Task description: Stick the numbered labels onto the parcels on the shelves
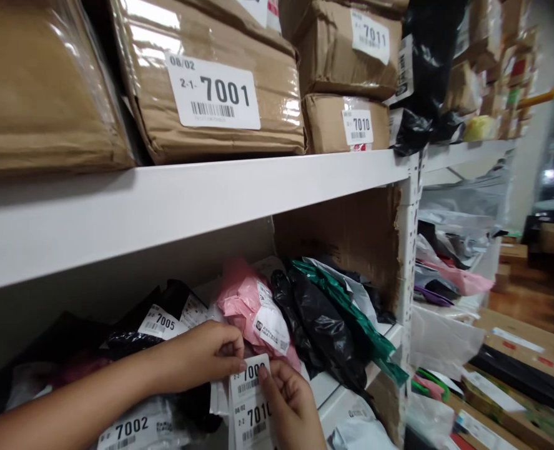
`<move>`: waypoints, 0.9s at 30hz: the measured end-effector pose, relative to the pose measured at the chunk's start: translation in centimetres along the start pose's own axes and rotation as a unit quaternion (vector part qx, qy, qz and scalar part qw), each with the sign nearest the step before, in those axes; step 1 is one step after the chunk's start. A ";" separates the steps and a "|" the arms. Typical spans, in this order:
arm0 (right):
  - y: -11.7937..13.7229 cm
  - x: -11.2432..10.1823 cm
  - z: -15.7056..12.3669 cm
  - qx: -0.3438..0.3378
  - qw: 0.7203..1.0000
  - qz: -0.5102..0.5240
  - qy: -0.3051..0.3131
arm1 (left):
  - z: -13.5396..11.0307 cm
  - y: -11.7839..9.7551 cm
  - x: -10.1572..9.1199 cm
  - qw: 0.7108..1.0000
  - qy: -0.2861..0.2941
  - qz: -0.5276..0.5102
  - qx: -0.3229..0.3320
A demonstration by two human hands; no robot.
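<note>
My left hand (pixel 211 353) reaches in from the lower left, its thumb and fingers pinching the upper left corner of a strip of white barcode labels (pixel 251 409). On the strip's right edge, my right hand (pixel 293 400) grips with its thumb over the upper label, hiding its last digit. The lower label reads 7010, partly covered. Just behind my hands lies a pink parcel bag (pixel 242 306) with a white shipping label. A black bag with a 7005 label (pixel 162 322) is beyond my left wrist, and a bag labelled 7002 (pixel 133 431) sits below my forearm.
Above runs a white shelf edge (pixel 202 200) carrying cardboard boxes, one marked 7001 (pixel 220 94). Black bags (pixel 328 325) and a green bag (pixel 356 319) lean at the right by a perforated post (pixel 408 262). More parcels (pixel 515 356) are stacked at the lower right.
</note>
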State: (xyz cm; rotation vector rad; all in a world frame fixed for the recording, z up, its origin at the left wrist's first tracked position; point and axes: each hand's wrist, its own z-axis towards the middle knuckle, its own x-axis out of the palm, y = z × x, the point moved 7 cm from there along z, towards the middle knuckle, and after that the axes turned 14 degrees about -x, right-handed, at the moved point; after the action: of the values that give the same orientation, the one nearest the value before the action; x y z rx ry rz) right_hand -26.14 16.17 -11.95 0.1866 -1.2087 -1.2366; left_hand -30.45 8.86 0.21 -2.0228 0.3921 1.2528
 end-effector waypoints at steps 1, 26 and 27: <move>-0.1 0.0 0.1 0.001 1.000 -0.006 0.015 | 0.0 0.0 -0.1 1.000 -0.013 0.008 0.002; -1.9 -1.4 -3.6 0.015 0.996 -0.090 0.013 | -1.9 0.0 2.3 0.923 -0.213 0.319 0.024; -1.8 -1.8 -3.9 0.016 0.995 -0.102 -0.002 | -2.0 0.0 2.5 0.922 -0.215 0.320 0.025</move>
State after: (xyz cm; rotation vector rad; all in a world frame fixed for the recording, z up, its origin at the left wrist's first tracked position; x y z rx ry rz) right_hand -23.99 14.99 -15.90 0.3386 -1.2368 -1.3951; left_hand -27.93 7.74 -1.43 -1.5452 0.8997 2.0030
